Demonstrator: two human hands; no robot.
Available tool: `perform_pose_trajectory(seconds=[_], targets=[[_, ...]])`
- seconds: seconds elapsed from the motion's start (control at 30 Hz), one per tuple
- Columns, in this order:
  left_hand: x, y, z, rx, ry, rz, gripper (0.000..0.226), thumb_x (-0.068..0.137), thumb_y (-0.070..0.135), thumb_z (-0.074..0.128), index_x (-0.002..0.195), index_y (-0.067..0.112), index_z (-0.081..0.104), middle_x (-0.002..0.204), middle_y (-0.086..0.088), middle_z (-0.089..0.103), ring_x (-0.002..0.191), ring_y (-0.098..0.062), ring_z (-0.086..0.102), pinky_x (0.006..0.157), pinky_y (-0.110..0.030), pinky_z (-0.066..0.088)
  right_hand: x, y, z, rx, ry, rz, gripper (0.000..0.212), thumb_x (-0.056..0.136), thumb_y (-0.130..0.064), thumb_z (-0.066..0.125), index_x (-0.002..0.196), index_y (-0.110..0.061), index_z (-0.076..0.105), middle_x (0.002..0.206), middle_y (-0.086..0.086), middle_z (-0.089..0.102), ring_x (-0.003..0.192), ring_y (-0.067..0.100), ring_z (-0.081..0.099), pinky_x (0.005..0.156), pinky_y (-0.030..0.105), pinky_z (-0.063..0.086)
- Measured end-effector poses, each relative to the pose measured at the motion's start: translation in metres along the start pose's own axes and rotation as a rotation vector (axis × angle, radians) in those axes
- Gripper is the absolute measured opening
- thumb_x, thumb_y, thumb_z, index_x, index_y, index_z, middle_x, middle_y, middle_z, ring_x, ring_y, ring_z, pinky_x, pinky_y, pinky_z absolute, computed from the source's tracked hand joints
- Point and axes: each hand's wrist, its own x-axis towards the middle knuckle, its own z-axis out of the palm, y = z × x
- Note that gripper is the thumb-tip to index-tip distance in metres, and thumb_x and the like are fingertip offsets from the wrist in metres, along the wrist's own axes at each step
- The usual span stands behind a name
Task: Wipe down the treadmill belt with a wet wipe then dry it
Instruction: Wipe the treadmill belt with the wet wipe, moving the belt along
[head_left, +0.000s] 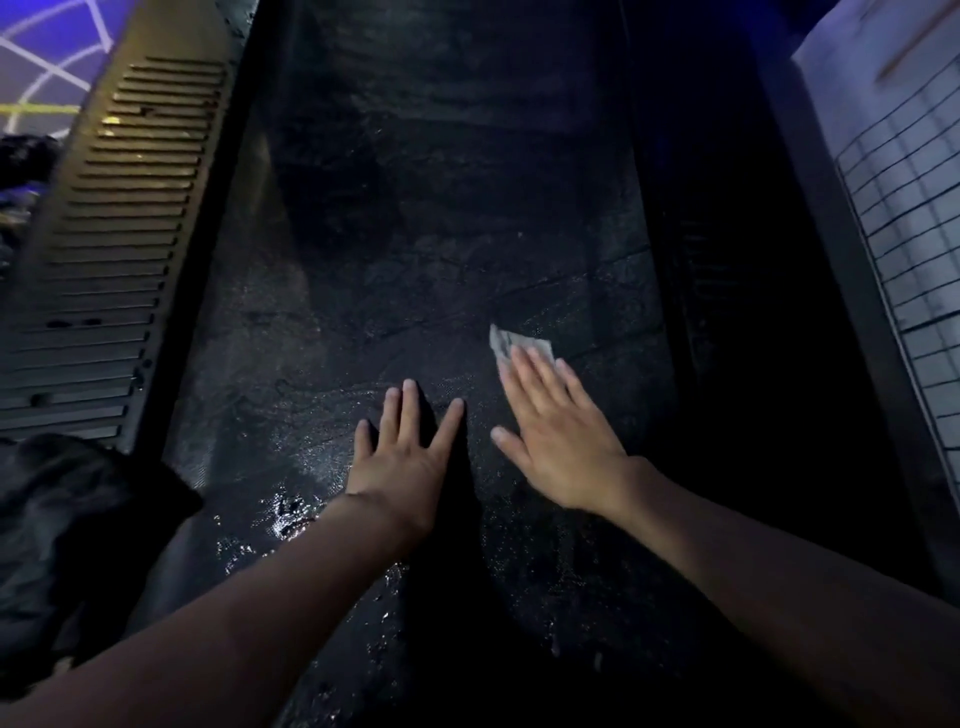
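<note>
- Fingers of the right hand are held straight, pressed flat on the wet wipe, near the right edge of the treadmill belt.
- Left hand is laid flat on the belt just beside, fingers spread, nothing held.
- Open belt is seen ahead.
- Ribbed side rail borders the left edge.
- Both forearms are extended forward.

Both palms lie flat on the wet treadmill belt: left hand bare, right hand beside it pressing a wipe.
</note>
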Motion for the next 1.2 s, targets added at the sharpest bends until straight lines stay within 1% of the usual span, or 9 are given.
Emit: perform_pose_trajectory(seconds=[0.13, 0.27, 0.4, 0.53, 0.67, 0.8, 0.93, 1.03, 1.2], targets=[[0.004, 0.007, -0.007, -0.010, -0.095, -0.036, 0.117, 0.084, 0.039, 0.067, 0.147, 0.026, -0.031, 0.148, -0.026, -0.039, 0.140, -0.040, -0.033, 0.117, -0.061, 0.005, -0.021, 0.007, 0.009, -0.087, -0.033, -0.284, 0.072, 0.102, -0.056, 0.007, 0.157, -0.013, -0.010, 0.165, 0.007, -0.017, 0.151, 0.020, -0.020, 0.123, 0.044, -0.007], [0.008, 0.027, -0.014, -0.065, -0.140, -0.122, 0.137, 0.064, 0.072, 0.071, 0.149, 0.022, -0.024, 0.148, -0.030, -0.037, 0.139, -0.046, -0.031, 0.112, -0.069, 0.004, -0.012, 0.027, 0.000, 0.002, 0.018, 0.082, 0.074, 0.099, -0.058, -0.002, 0.154, -0.012, -0.020, 0.164, 0.009, -0.021, 0.150, 0.022, -0.023, 0.124, 0.045, -0.006], [0.012, 0.042, -0.016, -0.032, -0.131, -0.193, 0.137, 0.063, 0.064, 0.078, 0.150, 0.014, -0.017, 0.147, -0.037, -0.031, 0.139, -0.052, -0.025, 0.110, -0.071, 0.008, -0.035, 0.022, 0.012, -0.051, -0.019, -0.192, 0.073, 0.103, -0.057, 0.010, 0.156, -0.013, -0.013, 0.164, 0.007, -0.019, 0.151, 0.021, -0.021, 0.123, 0.045, -0.006], [0.011, 0.051, -0.016, 0.043, -0.079, -0.136, 0.131, 0.071, 0.052, 0.078, 0.149, 0.000, -0.013, 0.149, -0.037, -0.028, 0.141, -0.049, -0.023, 0.117, -0.060, 0.004, -0.028, 0.039, 0.006, 0.027, 0.026, 0.151, 0.075, 0.099, -0.058, -0.002, 0.154, -0.012, -0.022, 0.162, 0.008, -0.025, 0.149, 0.022, -0.025, 0.124, 0.048, -0.003], [0.012, 0.057, -0.015, 0.097, -0.079, -0.071, 0.127, 0.076, 0.043, 0.078, 0.147, -0.008, -0.013, 0.150, -0.031, -0.031, 0.142, -0.042, -0.026, 0.119, -0.055, 0.004, -0.048, 0.039, 0.019, -0.022, 0.021, -0.081, 0.074, 0.101, -0.058, 0.004, 0.157, -0.012, -0.012, 0.165, 0.008, -0.015, 0.152, 0.022, -0.018, 0.123, 0.045, -0.004], [0.012, 0.060, -0.016, 0.115, -0.102, -0.090, 0.126, 0.076, 0.041, 0.079, 0.146, -0.010, -0.013, 0.150, -0.032, -0.032, 0.142, -0.044, -0.026, 0.119, -0.056, 0.004, -0.042, 0.046, 0.014, 0.104, 0.074, 0.359, 0.078, 0.095, -0.059, -0.006, 0.154, -0.010, -0.022, 0.163, 0.011, -0.021, 0.150, 0.022, -0.023, 0.124, 0.044, -0.008], [0.014, 0.063, -0.015, 0.117, -0.115, -0.113, 0.124, 0.077, 0.038, 0.078, 0.146, -0.011, -0.013, 0.148, -0.033, -0.033, 0.141, -0.045, -0.027, 0.119, -0.057, 0.005, -0.064, 0.036, 0.027, 0.083, 0.081, 0.284, 0.080, 0.096, -0.060, -0.002, 0.155, -0.009, -0.017, 0.164, 0.012, -0.019, 0.151, 0.024, -0.022, 0.124, 0.046, -0.007], [0.016, 0.063, -0.014, 0.113, -0.114, -0.111, 0.126, 0.076, 0.040, 0.079, 0.145, -0.011, -0.014, 0.148, -0.033, -0.034, 0.141, -0.045, -0.027, 0.118, -0.057, 0.006, -0.059, 0.036, 0.025, 0.182, 0.137, 0.543, 0.084, 0.093, -0.060, -0.003, 0.156, -0.005, -0.012, 0.164, 0.017, -0.015, 0.152, 0.028, -0.017, 0.124, 0.045, -0.007], [0.013, 0.058, -0.012, 0.057, -0.088, -0.099, 0.127, 0.076, 0.043, 0.078, 0.148, -0.005, -0.014, 0.151, -0.027, -0.034, 0.142, -0.042, -0.026, 0.116, -0.061, 0.010, -0.075, 0.026, 0.031, 0.097, 0.090, 0.296, 0.075, 0.099, -0.056, 0.003, 0.156, -0.011, -0.015, 0.165, 0.011, -0.015, 0.151, 0.023, -0.020, 0.124, 0.048, -0.004]])
